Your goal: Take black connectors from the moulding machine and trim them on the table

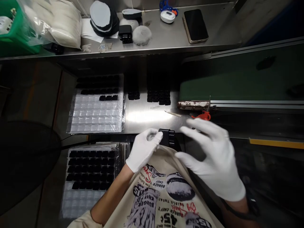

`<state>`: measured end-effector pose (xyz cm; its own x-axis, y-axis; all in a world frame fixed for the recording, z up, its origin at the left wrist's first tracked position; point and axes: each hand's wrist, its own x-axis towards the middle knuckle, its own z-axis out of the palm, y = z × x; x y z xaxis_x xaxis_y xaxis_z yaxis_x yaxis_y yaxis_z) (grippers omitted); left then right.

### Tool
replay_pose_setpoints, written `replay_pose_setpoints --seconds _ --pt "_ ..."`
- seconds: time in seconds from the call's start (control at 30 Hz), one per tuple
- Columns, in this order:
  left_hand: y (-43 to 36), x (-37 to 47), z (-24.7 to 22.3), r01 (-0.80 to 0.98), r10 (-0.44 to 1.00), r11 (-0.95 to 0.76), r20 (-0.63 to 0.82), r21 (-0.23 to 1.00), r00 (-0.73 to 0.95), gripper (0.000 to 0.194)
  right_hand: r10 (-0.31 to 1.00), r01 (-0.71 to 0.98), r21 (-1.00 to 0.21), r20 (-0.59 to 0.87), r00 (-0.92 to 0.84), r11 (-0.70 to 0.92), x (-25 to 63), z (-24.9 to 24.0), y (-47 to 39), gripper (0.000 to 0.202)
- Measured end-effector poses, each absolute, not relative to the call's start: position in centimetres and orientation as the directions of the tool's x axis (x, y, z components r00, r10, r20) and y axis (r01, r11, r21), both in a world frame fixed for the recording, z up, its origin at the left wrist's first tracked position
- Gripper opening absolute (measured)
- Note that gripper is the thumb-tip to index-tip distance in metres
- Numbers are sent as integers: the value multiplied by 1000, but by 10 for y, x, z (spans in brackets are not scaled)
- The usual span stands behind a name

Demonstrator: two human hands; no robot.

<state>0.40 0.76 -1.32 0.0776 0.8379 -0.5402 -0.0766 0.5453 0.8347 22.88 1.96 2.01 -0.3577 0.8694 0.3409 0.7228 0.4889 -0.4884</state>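
My left hand (144, 148), in a white glove, pinches a small black plastic part (169, 138) by its left side, close to the front of my shirt. Ridged prongs stick out on the part's right side. My right hand (212, 158), gloved too, hangs apart from it on the right with thumb and fingers spread and nothing in them. Beyond its fingertips lie red-handled scissors (203, 116) and a thin metal tweezer-like tool (173, 113) on the steel bench (144, 125).
Clear trays of black parts stand on the bench (95, 117) and below it (83, 202). Stacked black parts (158, 96) lie mid-bench. A green conveyor belt (237, 82) runs along the right. The shelf (163, 38) holds a phone (195, 26), cloth pads (101, 15) and a green bin (16, 44).
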Motion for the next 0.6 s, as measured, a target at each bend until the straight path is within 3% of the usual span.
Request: replay_pose_setpoints --seconds 0.1,0.2,0.27,0.4,0.5,0.6 --pt "7 15 -5 318 884 462 -459 828 -89 29 863 758 -421 152 -482 498 213 11 19 61" --pt "3 28 2 463 925 364 -372 808 -79 25 850 786 -351 59 -523 508 204 -1 21 63" --pt "2 31 6 482 941 324 -329 814 -77 22 841 771 -367 65 -537 520 203 -3 24 61" --pt "5 19 14 193 914 398 -405 897 -4 34 883 710 -552 114 -456 438 211 8 25 53" --pt "9 5 23 -41 886 463 -463 886 8 42 920 603 -744 42 -389 289 217 18 22 56" --pt "12 -1 32 -124 860 509 -508 852 45 40 909 516 -831 -30 -415 208 221 20 19 60"
